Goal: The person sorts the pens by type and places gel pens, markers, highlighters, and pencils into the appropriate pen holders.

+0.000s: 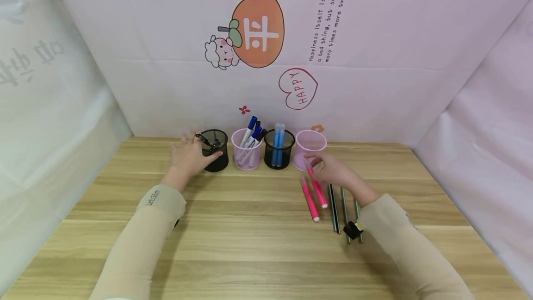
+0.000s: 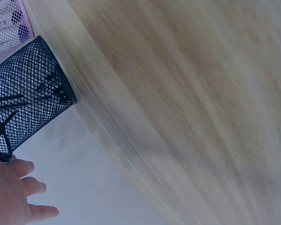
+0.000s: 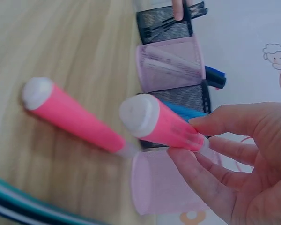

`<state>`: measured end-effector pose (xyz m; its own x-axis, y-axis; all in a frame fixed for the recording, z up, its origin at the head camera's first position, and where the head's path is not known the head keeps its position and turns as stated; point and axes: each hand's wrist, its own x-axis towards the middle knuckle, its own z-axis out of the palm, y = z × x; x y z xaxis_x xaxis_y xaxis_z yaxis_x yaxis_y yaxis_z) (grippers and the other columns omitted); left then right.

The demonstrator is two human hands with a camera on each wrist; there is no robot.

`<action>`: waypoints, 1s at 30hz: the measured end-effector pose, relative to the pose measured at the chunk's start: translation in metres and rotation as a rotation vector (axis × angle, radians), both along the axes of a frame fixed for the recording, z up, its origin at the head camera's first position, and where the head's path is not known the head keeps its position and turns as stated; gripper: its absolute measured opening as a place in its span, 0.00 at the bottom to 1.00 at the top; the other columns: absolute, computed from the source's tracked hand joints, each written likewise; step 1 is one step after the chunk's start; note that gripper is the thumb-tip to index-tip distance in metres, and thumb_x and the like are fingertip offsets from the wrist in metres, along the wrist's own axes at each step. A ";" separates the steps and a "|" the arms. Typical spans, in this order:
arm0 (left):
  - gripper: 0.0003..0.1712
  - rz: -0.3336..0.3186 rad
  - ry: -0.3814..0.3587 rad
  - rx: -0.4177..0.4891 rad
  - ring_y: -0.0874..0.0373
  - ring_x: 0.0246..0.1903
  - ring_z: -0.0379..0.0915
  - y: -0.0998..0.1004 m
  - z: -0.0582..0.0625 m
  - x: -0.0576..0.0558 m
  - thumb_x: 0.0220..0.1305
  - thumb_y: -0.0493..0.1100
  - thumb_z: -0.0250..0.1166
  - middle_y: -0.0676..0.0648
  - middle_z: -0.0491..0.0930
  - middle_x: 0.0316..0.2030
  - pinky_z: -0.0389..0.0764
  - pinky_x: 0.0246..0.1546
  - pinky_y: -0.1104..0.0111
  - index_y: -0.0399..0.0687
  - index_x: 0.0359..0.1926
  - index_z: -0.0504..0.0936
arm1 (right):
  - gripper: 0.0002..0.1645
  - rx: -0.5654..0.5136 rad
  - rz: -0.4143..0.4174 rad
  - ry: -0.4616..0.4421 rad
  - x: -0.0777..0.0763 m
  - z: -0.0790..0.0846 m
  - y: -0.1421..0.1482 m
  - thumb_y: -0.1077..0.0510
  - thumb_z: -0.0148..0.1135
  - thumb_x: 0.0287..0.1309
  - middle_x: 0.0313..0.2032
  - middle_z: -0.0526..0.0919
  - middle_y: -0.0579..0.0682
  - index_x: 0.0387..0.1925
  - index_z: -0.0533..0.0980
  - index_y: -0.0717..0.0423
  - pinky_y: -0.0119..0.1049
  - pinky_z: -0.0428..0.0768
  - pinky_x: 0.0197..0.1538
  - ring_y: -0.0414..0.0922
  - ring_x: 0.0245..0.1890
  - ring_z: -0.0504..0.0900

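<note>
My right hand [image 1: 331, 170] pinches a pink marker [image 3: 171, 125] near its clear-capped end, with the white end pointing down toward the table. A second pink marker [image 1: 310, 203] lies on the wood just left of it. Behind the right hand stands a pink mesh cup [image 1: 310, 140] with nothing visible inside. At the far left, my left hand [image 1: 187, 155] rests against a black mesh cup [image 1: 216, 161] holding black items. Its thumb touches the cup's front, while the other fingers are spread beyond its side, as the left wrist view shows.
Between those cups stand a pink mesh cup [image 1: 246, 159] of blue- and black-capped markers and a black mesh cup [image 1: 278, 159] with two blue markers [image 1: 279, 140]. Several dark, slim pens [image 1: 334, 209] lie by the right forearm. A white printed sheet [image 1: 175, 96] hangs behind the table.
</note>
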<state>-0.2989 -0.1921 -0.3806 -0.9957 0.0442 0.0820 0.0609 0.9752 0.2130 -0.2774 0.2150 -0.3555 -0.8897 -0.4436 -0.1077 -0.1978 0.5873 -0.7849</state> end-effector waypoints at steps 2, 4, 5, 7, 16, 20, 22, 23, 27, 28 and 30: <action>0.58 0.001 0.001 -0.001 0.26 0.76 0.34 0.000 0.000 0.000 0.69 0.75 0.53 0.32 0.44 0.79 0.40 0.68 0.26 0.23 0.72 0.63 | 0.38 -0.019 0.004 0.008 -0.002 0.004 -0.001 0.73 0.62 0.57 0.52 0.73 0.71 0.70 0.63 0.73 0.51 0.88 0.36 0.48 0.29 0.82; 0.58 0.002 0.002 -0.004 0.27 0.76 0.35 0.000 0.000 0.000 0.69 0.75 0.52 0.32 0.44 0.79 0.40 0.68 0.27 0.23 0.72 0.63 | 0.38 -0.034 0.002 0.013 -0.004 0.009 -0.002 0.74 0.62 0.57 0.53 0.72 0.72 0.69 0.63 0.74 0.50 0.88 0.35 0.49 0.32 0.82; 0.58 0.002 0.002 -0.004 0.27 0.76 0.35 0.000 0.000 0.000 0.69 0.75 0.52 0.32 0.44 0.79 0.40 0.68 0.27 0.23 0.72 0.63 | 0.38 -0.041 -0.003 0.008 -0.005 0.011 -0.003 0.73 0.63 0.58 0.54 0.72 0.72 0.70 0.62 0.74 0.50 0.88 0.35 0.50 0.34 0.82; 0.58 0.003 0.000 -0.005 0.26 0.76 0.35 0.000 0.000 0.000 0.69 0.75 0.52 0.32 0.45 0.79 0.39 0.68 0.27 0.23 0.72 0.63 | 0.38 -0.056 -0.009 0.010 -0.007 0.016 -0.004 0.73 0.63 0.58 0.55 0.71 0.73 0.70 0.62 0.74 0.49 0.88 0.35 0.52 0.36 0.83; 0.60 0.003 -0.009 0.012 0.27 0.76 0.34 0.000 0.000 0.000 0.68 0.76 0.52 0.32 0.44 0.79 0.37 0.67 0.26 0.23 0.73 0.61 | 0.41 -0.115 -0.048 0.023 -0.012 0.027 -0.005 0.73 0.62 0.60 0.59 0.70 0.73 0.74 0.60 0.68 0.45 0.89 0.38 0.59 0.47 0.81; 0.59 0.004 -0.009 0.006 0.27 0.76 0.34 0.000 0.000 0.000 0.69 0.76 0.53 0.32 0.44 0.79 0.39 0.68 0.26 0.23 0.73 0.61 | 0.41 -0.133 -0.086 0.056 -0.015 0.031 -0.006 0.72 0.63 0.61 0.59 0.70 0.71 0.74 0.61 0.66 0.46 0.88 0.41 0.61 0.50 0.79; 0.59 0.003 -0.007 0.004 0.27 0.76 0.34 0.001 0.000 -0.001 0.69 0.75 0.53 0.32 0.44 0.79 0.40 0.68 0.26 0.23 0.73 0.61 | 0.41 -0.147 -0.102 0.076 -0.016 0.033 -0.007 0.71 0.63 0.62 0.60 0.70 0.71 0.74 0.61 0.65 0.46 0.88 0.42 0.62 0.51 0.78; 0.59 0.003 -0.006 0.002 0.27 0.76 0.35 0.001 0.000 -0.001 0.69 0.75 0.53 0.32 0.44 0.79 0.41 0.68 0.27 0.23 0.73 0.61 | 0.41 -0.157 -0.110 0.083 -0.017 0.034 -0.008 0.71 0.63 0.62 0.60 0.70 0.70 0.75 0.60 0.65 0.47 0.88 0.43 0.62 0.52 0.78; 0.59 0.000 -0.005 0.005 0.26 0.76 0.34 0.000 -0.001 -0.001 0.69 0.75 0.53 0.31 0.45 0.79 0.40 0.68 0.26 0.23 0.72 0.62 | 0.41 -0.208 -0.151 0.099 -0.023 0.037 -0.012 0.71 0.62 0.64 0.61 0.70 0.70 0.76 0.59 0.62 0.42 0.88 0.44 0.61 0.52 0.77; 0.59 -0.001 -0.006 0.005 0.26 0.76 0.34 0.000 0.000 -0.001 0.69 0.75 0.53 0.31 0.45 0.79 0.40 0.67 0.26 0.23 0.72 0.62 | 0.41 -0.224 -0.161 0.100 -0.024 0.038 -0.013 0.71 0.62 0.64 0.61 0.70 0.69 0.76 0.59 0.61 0.41 0.88 0.44 0.60 0.52 0.77; 0.59 -0.001 -0.008 0.004 0.26 0.76 0.34 0.000 0.000 -0.001 0.69 0.75 0.52 0.31 0.45 0.79 0.39 0.67 0.26 0.23 0.72 0.62 | 0.42 -0.256 -0.181 0.101 -0.027 0.039 -0.016 0.71 0.61 0.64 0.61 0.70 0.69 0.77 0.58 0.61 0.41 0.88 0.44 0.59 0.51 0.78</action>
